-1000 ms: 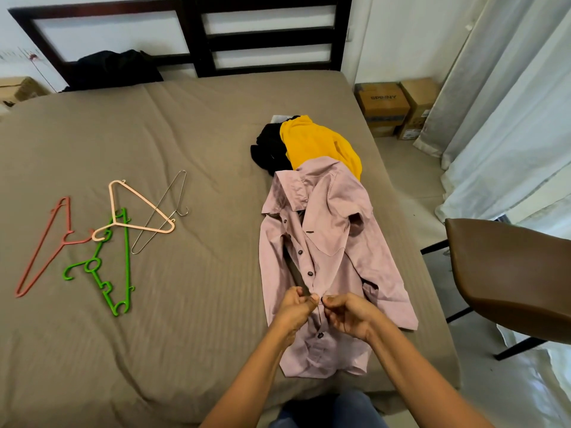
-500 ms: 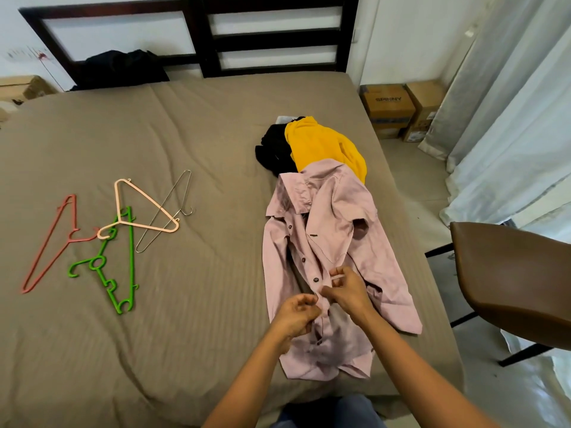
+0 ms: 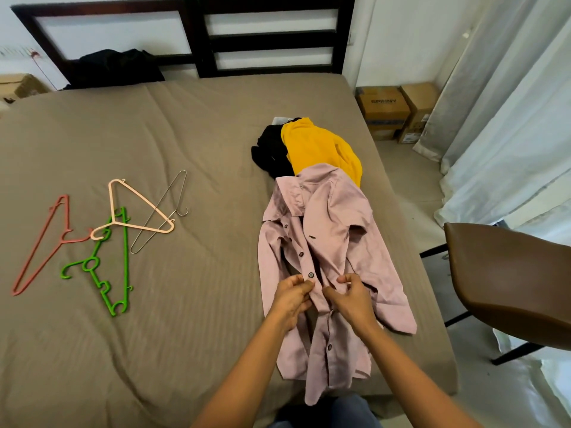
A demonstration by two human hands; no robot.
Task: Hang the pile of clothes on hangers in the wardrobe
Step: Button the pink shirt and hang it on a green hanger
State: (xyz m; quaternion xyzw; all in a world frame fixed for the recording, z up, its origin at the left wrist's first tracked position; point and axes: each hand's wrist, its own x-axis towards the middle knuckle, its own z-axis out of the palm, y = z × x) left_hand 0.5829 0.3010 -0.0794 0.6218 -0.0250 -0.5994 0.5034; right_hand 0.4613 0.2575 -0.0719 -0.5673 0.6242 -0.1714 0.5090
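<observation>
- Pale pink buttoned cotton shirt (image 3: 327,242) lies flat on the brown bed (image 3: 154,350).
- My left hand (image 3: 292,299) and right hand (image 3: 352,299) pinch its placket, one button higher than before.
- Hanging is still some buttons off, I judge.

Single head-worn wide-angle view, from the foot of the bed (image 3: 154,350), facing forward and down toward the headboard (image 3: 199,41), forearms (image 3: 247,366) close below the lens, chair (image 3: 509,273) at right edge.

— Operator, what does the shirt (image 3: 336,242) show?
— I see matt woven cloth with dark glossy buttons (image 3: 310,275). Bed (image 3: 185,134): ribbed matt fabric. Green hanger (image 3: 125,257): smooth plastic. Wire hanger (image 3: 159,208): bare shiny metal. Chair (image 3: 509,273): smooth, faintly glossy brown seat.
</observation>
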